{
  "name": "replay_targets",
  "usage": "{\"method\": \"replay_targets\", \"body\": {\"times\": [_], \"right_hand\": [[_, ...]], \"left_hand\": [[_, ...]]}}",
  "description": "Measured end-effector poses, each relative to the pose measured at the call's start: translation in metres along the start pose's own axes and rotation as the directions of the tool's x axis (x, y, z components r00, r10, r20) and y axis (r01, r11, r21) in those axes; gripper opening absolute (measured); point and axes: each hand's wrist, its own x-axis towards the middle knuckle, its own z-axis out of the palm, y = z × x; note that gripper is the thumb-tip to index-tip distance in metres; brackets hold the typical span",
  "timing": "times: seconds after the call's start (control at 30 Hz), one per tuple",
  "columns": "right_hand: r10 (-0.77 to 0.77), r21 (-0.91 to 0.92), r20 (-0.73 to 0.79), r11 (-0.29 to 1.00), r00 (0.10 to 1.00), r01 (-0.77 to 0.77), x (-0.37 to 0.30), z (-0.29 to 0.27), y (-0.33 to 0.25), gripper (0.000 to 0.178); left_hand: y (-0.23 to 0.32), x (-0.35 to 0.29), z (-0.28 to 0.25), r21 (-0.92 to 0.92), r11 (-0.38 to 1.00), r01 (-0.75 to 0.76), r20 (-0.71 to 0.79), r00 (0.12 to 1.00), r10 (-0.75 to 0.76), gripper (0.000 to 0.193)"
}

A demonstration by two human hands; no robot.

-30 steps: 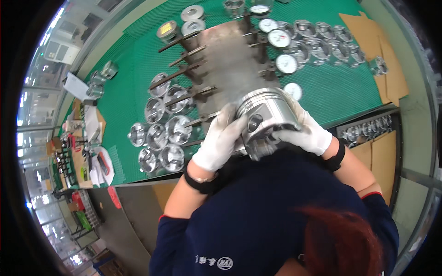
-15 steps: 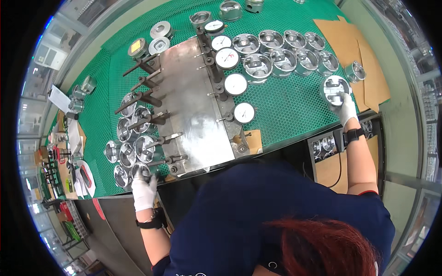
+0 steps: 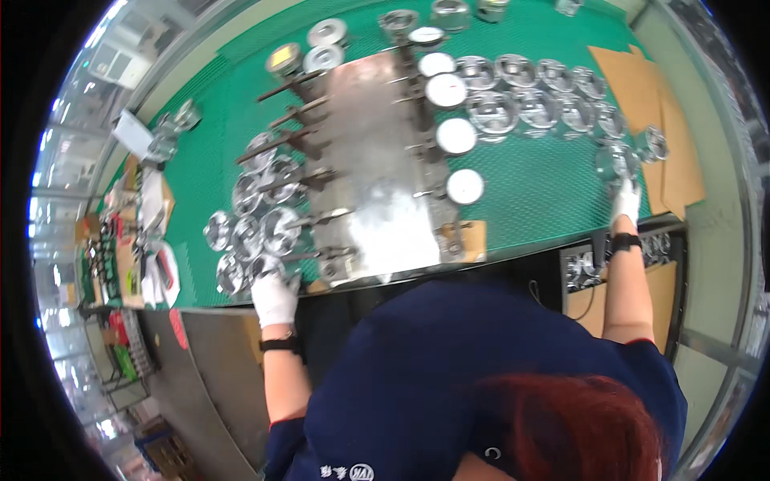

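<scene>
My right hand (image 3: pixel 626 200), in a white glove, grips a silver metal piston (image 3: pixel 617 163) at the right end of the green mat, just in front of a double row of pistons (image 3: pixel 536 108). At the left, my white-gloved left hand (image 3: pixel 275 301) has its fingers around the nearest piston (image 3: pixel 265 267) of a cluster standing on the mat. Its fingertips are partly hidden and blurred. Other pistons (image 3: pixel 281 231) of that cluster stand close beyond it.
Between my hands lies a long steel plate (image 3: pixel 377 176) flanked by metal posts (image 3: pixel 305 143) and round dial gauges (image 3: pixel 456 136). Brown cardboard (image 3: pixel 674 136) covers the mat's right end, with one piston (image 3: pixel 654 143) on it. A tray of pistons (image 3: pixel 583 271) sits below the table edge.
The whole view has shifted, moving the scene rightward. My right hand has lowered its piston toward the mat, close to the double row. My left hand stays at the same piston.
</scene>
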Motion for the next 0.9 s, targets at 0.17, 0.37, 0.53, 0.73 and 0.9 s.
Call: {"method": "replay_targets", "body": {"times": [0.17, 0.37, 0.53, 0.73, 0.9], "right_hand": [[-0.213, 0.055, 0.292, 0.977, 0.932, 0.206, -0.074, 0.039, -0.064, 0.057], [-0.254, 0.035, 0.787, 0.928, 0.562, 0.371, -0.237, 0.109, -0.149, 0.041], [-0.198, 0.277, 0.960, 0.792, -0.199, 0.544, -0.334, 0.169, -0.159, 0.059], [-0.394, 0.361, 0.915, 0.713, -0.082, 0.601, -0.382, 0.188, -0.148, 0.124], [-0.464, 0.277, 0.885, 0.470, -0.033, 0.838, -0.358, 0.200, -0.136, 0.103]], "left_hand": [[0.004, 0.003, -0.038, -0.190, 0.952, 0.240, 0.191, 0.960, -0.204, 0.041], [0.000, -0.011, -0.117, -0.873, -0.029, 0.488, 0.438, 0.755, -0.489, 0.042], [0.057, 0.014, -0.181, -0.869, -0.320, 0.378, 0.437, 0.889, -0.136, 0.036], [0.093, 0.033, -0.127, -0.816, -0.263, 0.515, 0.438, 0.847, 0.302, 0.047], [0.111, 0.051, -0.130, -0.845, 0.519, 0.131, 0.278, 0.936, 0.216, 0.066]]}}
